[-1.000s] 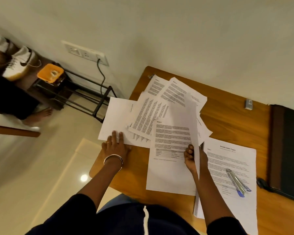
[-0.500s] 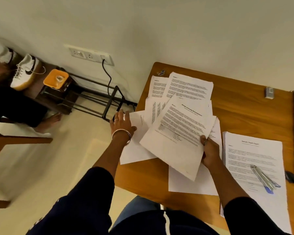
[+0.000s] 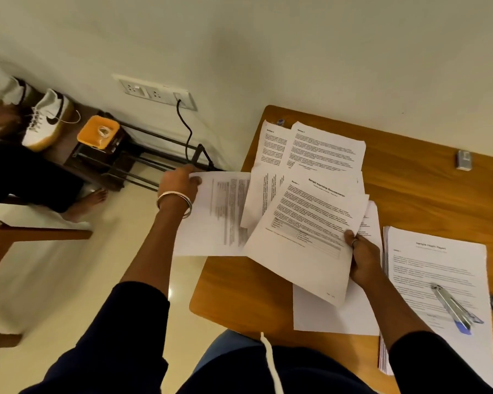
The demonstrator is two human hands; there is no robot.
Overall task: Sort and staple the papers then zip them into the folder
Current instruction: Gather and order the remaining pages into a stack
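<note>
White printed sheets are what I have in both hands. My right hand (image 3: 363, 258) pinches the lower right edge of a titled page (image 3: 310, 231) headed with a bold line and a small table, held tilted at centre right of the frame. My left hand (image 3: 180, 184), with a metal bangle (image 3: 173, 202) on the wrist, grips the top left corner of another printed sheet (image 3: 211, 214) that hangs past the counter's left edge, over the floor. Under and behind these two, loose papers (image 3: 322, 149) lie fanned and overlapping on the wooden counter (image 3: 427, 194), reaching toward its upper left corner. Just right of my right hand sits a squared stack of papers (image 3: 439, 260) with a report title page on top, and a stapler (image 3: 453, 308) with a blue end rests on that stack, lower right of the frame. Near the wall at upper right, a small grey object (image 3: 464, 160) lies alone on the counter. At upper left, a white sneaker (image 3: 44, 120) and an orange-lidded container (image 3: 98, 131) sit on a low rack below a wall socket strip (image 3: 157, 93).
</note>
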